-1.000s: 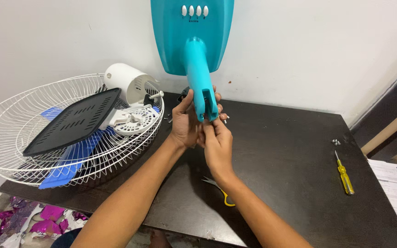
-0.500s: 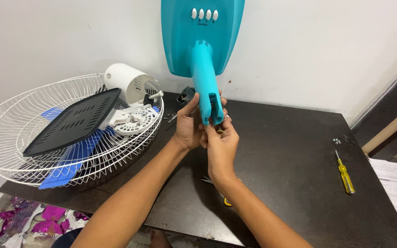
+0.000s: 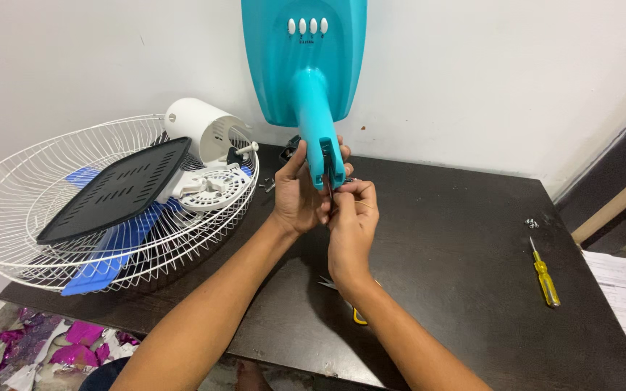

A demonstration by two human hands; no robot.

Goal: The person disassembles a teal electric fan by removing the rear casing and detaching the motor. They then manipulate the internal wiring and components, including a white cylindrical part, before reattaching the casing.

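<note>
A turquoise fan base (image 3: 304,58) with a row of white buttons is tipped up against the wall, its neck (image 3: 318,134) pointing down toward me. My left hand (image 3: 300,197) wraps around the lower end of the neck. My right hand (image 3: 353,224) is just below it, fingertips pinched on thin dark wires (image 3: 331,185) coming out of the neck's end. Both hands hover over the dark table (image 3: 458,246).
A white wire fan guard (image 3: 52,217) at the left holds a black perforated plate (image 3: 114,190), blue blades (image 3: 121,242), a white motor housing (image 3: 197,127) and a white round part (image 3: 215,190). A yellow screwdriver (image 3: 545,275) and small screws (image 3: 532,223) lie right. Scissors (image 3: 353,311) lie under my right forearm.
The fan base and both hands sit slightly further right in view than a second ago. My right fingers have shifted up closer to the neck's end.
</note>
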